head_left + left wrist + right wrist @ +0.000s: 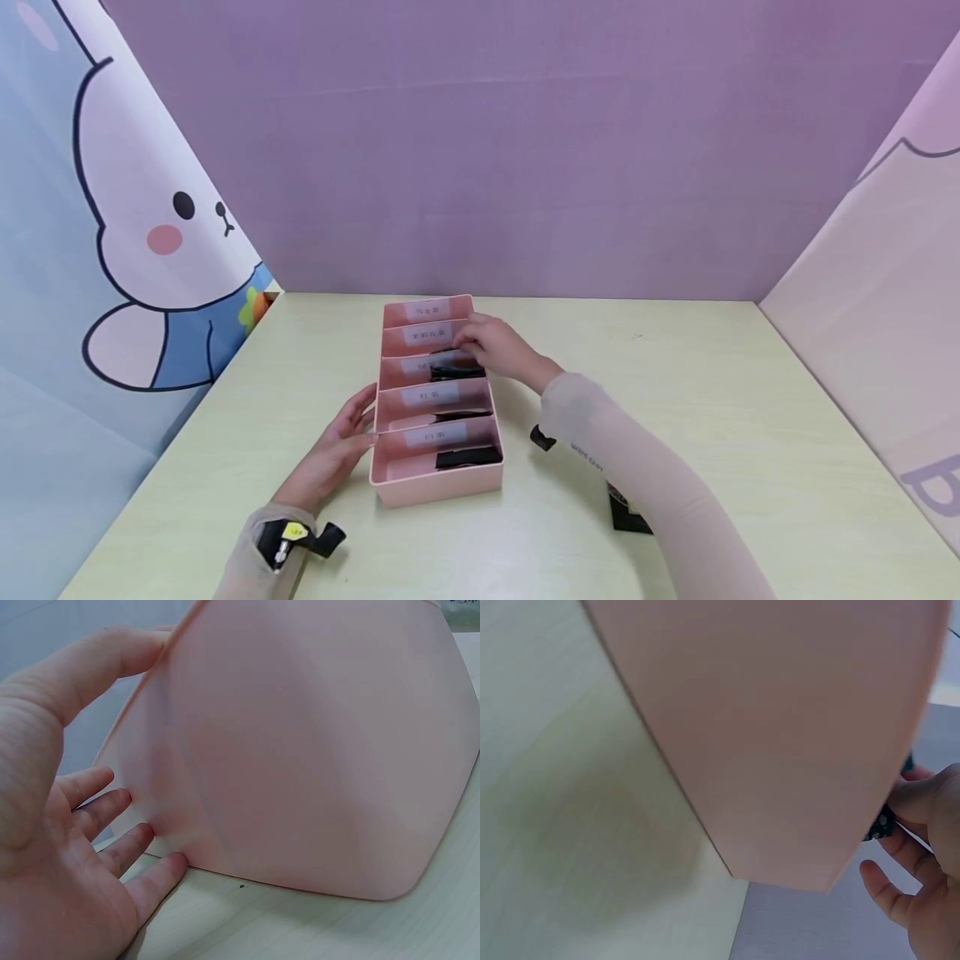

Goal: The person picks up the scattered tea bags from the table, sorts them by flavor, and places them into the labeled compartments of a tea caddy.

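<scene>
A long pink divided box (438,492) stands on the table, with white labels on its cross walls. Thin black flat pieces (468,457) lie in several compartments. My left hand (341,454) rests against the box's left side; in the left wrist view its thumb touches the rim and its fingertips lie on the wall, fingers spread. Over the compartments toward the far end, my right hand (498,346) reaches in from the right side. Between its thumb and fingers, the right wrist view shows a dark piece with white specks (883,823), partly hidden by the box wall.
A small black item with a printed face (628,512) lies on the pale table (750,433), partly covered by my right forearm. Behind the table rises a purple backdrop (480,167). Printed cloths hang at left (180,275) and right (877,300).
</scene>
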The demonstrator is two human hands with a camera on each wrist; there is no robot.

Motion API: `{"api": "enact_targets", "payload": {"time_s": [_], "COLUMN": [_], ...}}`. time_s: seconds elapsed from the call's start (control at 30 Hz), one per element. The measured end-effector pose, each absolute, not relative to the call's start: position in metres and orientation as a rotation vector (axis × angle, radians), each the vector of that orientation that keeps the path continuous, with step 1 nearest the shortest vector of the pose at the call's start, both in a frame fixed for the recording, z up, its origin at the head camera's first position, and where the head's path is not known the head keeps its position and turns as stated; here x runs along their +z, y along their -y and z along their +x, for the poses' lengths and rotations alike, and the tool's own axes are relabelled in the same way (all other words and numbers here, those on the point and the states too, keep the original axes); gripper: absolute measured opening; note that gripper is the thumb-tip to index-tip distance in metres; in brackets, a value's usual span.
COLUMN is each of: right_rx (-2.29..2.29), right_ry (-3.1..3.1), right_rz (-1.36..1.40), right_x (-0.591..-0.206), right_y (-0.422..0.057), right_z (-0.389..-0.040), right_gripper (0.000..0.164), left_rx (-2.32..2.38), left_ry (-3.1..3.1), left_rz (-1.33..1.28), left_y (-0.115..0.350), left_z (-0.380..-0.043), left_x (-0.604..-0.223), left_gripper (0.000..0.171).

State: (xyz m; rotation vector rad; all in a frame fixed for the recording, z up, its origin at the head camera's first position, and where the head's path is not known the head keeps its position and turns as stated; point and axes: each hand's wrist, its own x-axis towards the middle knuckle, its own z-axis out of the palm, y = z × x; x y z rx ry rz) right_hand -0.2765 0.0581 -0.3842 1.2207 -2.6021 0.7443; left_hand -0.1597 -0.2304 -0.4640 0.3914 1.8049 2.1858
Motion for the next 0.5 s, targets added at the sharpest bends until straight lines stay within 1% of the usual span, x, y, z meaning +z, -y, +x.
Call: {"api": "enact_targets", "payload": {"time_s": [0.5], "right_rx": [0.700], "right_ry": [2.638], "right_rz": [1.219], "right_x": [-0.3949], "right_y": [-0.0554], "right_z": [-0.2812], "right_gripper": [0.015], "left_rx": [2.188], "left_ry": [-1.802], "left_rz": [0.416], "left_y": [0.2328], "left_z": [-0.1614], "left_x": [-0.4674], "left_gripper": [0.077]}}
